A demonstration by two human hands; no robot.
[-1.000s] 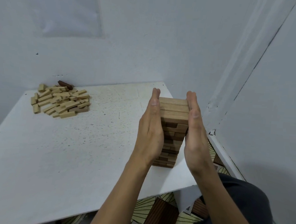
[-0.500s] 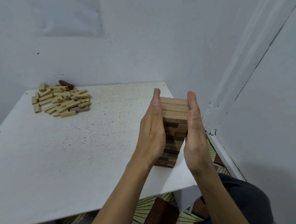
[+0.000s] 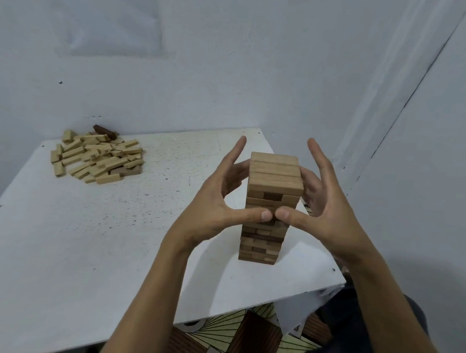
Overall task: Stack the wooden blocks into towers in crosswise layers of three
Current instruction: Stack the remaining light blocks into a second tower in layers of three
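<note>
A tall tower of wooden blocks (image 3: 273, 179) stands near the right front corner of the white table (image 3: 83, 248), built in crosswise layers with three blocks side by side on top. My left hand (image 3: 219, 197) is to its left and my right hand (image 3: 321, 204) to its right, fingers spread. Both thumbs press on the tower's near face at mid height, tips almost meeting. Some fingers reach around the far sides and are partly hidden. A pile of loose light blocks (image 3: 98, 156), with a dark one on top at the back, lies at the far left.
Grey walls close in behind and to the right of the table. A sheet of paper (image 3: 105, 15) hangs on the back wall. Below the table's front edge a patterned floor (image 3: 242, 339) and my dark-clad knee (image 3: 353, 336) show.
Both hands were flat against the tower's left and right sides. They have now opened out, fingers spread, with the thumbs brought onto the near face.
</note>
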